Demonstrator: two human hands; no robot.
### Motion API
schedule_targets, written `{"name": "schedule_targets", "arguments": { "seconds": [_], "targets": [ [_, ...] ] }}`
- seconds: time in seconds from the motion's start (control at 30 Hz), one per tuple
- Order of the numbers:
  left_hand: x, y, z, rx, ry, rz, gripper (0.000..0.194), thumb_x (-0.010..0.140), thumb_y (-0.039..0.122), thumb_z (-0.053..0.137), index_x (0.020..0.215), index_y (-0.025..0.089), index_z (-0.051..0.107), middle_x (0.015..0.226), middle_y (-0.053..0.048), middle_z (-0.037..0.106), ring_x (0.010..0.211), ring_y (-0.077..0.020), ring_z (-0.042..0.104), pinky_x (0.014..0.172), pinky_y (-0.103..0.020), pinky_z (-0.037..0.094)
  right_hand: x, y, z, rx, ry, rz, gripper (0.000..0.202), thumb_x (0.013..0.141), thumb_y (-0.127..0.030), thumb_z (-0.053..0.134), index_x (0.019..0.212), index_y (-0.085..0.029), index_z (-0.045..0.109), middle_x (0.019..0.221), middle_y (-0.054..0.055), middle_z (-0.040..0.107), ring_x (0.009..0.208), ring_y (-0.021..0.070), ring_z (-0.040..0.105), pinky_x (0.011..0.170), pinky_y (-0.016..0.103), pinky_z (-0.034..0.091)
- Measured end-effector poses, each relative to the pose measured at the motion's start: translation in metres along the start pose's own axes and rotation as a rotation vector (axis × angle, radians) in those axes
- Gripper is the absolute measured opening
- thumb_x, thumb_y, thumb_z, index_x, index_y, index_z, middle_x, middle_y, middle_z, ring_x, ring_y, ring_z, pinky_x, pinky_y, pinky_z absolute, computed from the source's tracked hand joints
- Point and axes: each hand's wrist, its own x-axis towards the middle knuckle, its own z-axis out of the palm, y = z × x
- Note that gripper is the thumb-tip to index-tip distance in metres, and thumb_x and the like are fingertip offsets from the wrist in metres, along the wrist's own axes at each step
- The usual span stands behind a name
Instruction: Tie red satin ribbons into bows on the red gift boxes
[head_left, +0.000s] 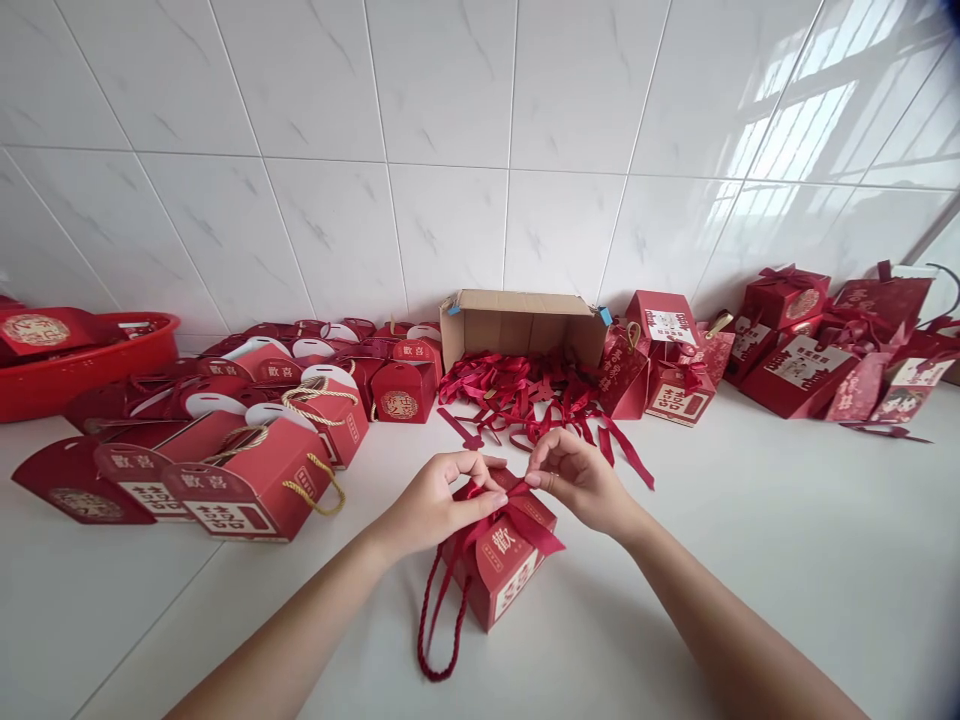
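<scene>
A small red gift box [501,560] with white and gold Chinese print stands on the white table, turned at an angle between my hands. Across its top lies a dark red ribbon [536,528], one tail draping over the front side. My left hand [457,505] pinches this ribbon at the left of the box top. On the right, my right hand [574,480] pinches another part of it between thumb and forefinger. A twisted dark red cord handle [437,672] hangs from the box's left side onto the table. The ribbon's crossing is partly hidden by my fingers.
An open cardboard box [525,302] lies behind, with loose red ribbons [555,400] spilling out. Several red gift boxes [255,500] with handles crowd the left, beside a red basin [161,345]. More gift boxes [795,375] stand at right, by the tiled wall [450,90].
</scene>
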Motion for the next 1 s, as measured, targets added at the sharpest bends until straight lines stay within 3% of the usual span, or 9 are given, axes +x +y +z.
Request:
{"name": "schedule_targets", "arguments": {
  "seconds": [0.13,0.3,0.47,0.63,0.77,1.0],
  "targets": [
    [0.0,-0.001,0.001,-0.032,0.006,0.0,0.026,0.075,0.029,0.066,0.062,0.021,0.045,0.081,-0.002,0.07,0.119,-0.0248,0.054,0.099,-0.04,0.041,0.0,-0.003,-0.005,-0.014,-0.03,0.03,0.023,0.08,-0.034,0.069,0.08,-0.018,0.052,0.075,0.0,0.054,0.069,0.0109,0.05,0.062,0.025,0.043],
    [-0.001,-0.005,-0.001,-0.062,0.0,-0.022,0.018,0.073,0.032,0.07,0.07,0.02,0.057,0.102,-0.006,0.07,0.121,-0.0261,0.052,0.103,-0.04,0.037,0.0,-0.004,-0.002,-0.016,-0.015,0.029,0.025,0.079,-0.037,0.068,0.08,-0.018,0.052,0.077,0.0,0.053,0.071,0.0113,0.051,0.066,0.026,0.045],
    [-0.002,-0.007,-0.003,-0.103,-0.01,-0.044,0.019,0.075,0.035,0.07,0.077,0.019,0.059,0.115,-0.008,0.065,0.121,-0.0254,0.052,0.104,-0.041,0.036,0.001,-0.008,-0.005,0.003,-0.072,0.092,0.034,0.086,-0.048,0.056,0.097,-0.016,0.054,0.081,0.002,0.053,0.071,0.0109,0.049,0.064,0.025,0.043],
    [-0.002,-0.002,-0.001,-0.103,0.014,-0.014,0.023,0.079,0.037,0.065,0.071,0.02,0.053,0.095,-0.007,0.07,0.121,-0.0278,0.051,0.1,-0.043,0.04,0.0,-0.012,-0.01,-0.101,-0.244,0.196,0.035,0.08,-0.049,0.063,0.084,-0.014,0.056,0.073,0.001,0.054,0.064,0.0106,0.048,0.058,0.024,0.04],
    [-0.002,-0.001,0.003,-0.086,0.045,-0.01,0.024,0.079,0.037,0.063,0.069,0.021,0.049,0.089,-0.005,0.069,0.12,-0.0269,0.052,0.098,-0.041,0.042,0.0,-0.011,-0.008,-0.178,-0.219,0.201,0.033,0.083,-0.046,0.06,0.073,-0.015,0.056,0.065,0.0,0.054,0.06,0.0101,0.047,0.057,0.023,0.039],
    [-0.001,-0.005,0.004,-0.096,0.042,0.005,0.027,0.075,0.029,0.068,0.062,0.021,0.045,0.083,-0.003,0.07,0.118,-0.026,0.055,0.099,-0.039,0.041,-0.001,-0.008,-0.009,-0.112,-0.242,0.242,0.037,0.083,-0.047,0.06,0.066,-0.016,0.048,0.061,-0.002,0.048,0.057,0.0095,0.042,0.052,0.023,0.033]
  ]
}}
